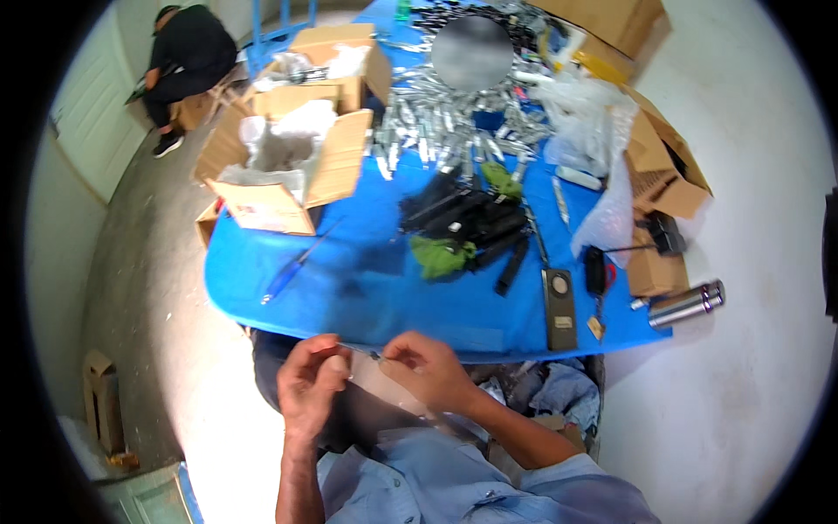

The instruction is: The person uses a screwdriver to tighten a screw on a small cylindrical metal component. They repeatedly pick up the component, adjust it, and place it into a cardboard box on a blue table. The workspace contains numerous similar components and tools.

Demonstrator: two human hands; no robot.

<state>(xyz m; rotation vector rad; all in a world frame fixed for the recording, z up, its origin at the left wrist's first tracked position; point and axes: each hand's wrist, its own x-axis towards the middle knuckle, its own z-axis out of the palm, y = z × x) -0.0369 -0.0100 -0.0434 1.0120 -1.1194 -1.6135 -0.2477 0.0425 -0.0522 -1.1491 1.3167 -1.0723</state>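
My left hand is raised in front of the table's near edge, its thumb and fingers curled together in a pinch. Close beside it on the right, my right hand pinches too. A tiny dark piece shows between the fingertips, nearer the right hand; its kind is too small to make out. On the blue-covered table ahead lie a blue-handled screwdriver, a heap of black elongated parts with a green cloth, and a flat dark device with a round window.
Many silver metal parts cover the table's far half. Open cardboard boxes with plastic wrap stand at the left. Clear plastic bags, a black tool and a steel flask line the right. Another person sits far left.
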